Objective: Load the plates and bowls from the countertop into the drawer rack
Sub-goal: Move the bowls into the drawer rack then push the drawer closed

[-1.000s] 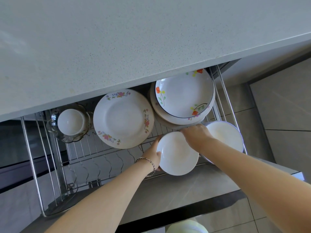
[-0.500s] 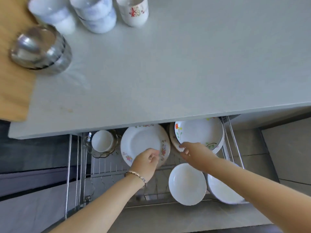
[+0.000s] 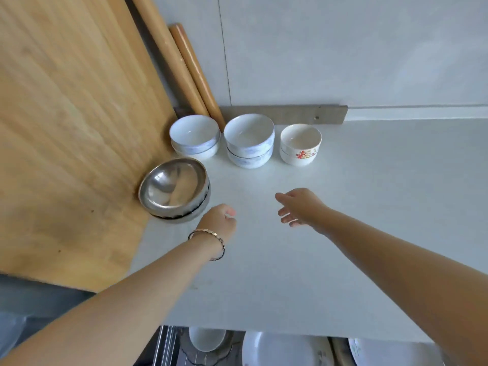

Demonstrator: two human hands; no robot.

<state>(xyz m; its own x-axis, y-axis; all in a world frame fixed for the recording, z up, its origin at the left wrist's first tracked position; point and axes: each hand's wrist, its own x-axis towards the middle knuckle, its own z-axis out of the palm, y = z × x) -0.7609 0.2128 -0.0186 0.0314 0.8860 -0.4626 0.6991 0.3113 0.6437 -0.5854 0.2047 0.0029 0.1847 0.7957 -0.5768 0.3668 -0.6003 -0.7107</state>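
Both empty, my left hand [image 3: 220, 220] loosely curled and right hand [image 3: 298, 206] spread, I reach over the countertop [image 3: 369, 220] toward stacked bowls [image 3: 248, 141] near the wall; next, grasp a stack.

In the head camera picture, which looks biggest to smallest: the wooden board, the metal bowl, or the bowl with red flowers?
1. Wooden board, by far the largest.
2. Metal bowl.
3. Bowl with red flowers, smallest, though it sits farther from the camera, which shrinks it a bit.

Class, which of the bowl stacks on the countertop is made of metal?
The steel bowl stack, nearest the left hand, beside the wooden board; the other three stacks are white ceramic.
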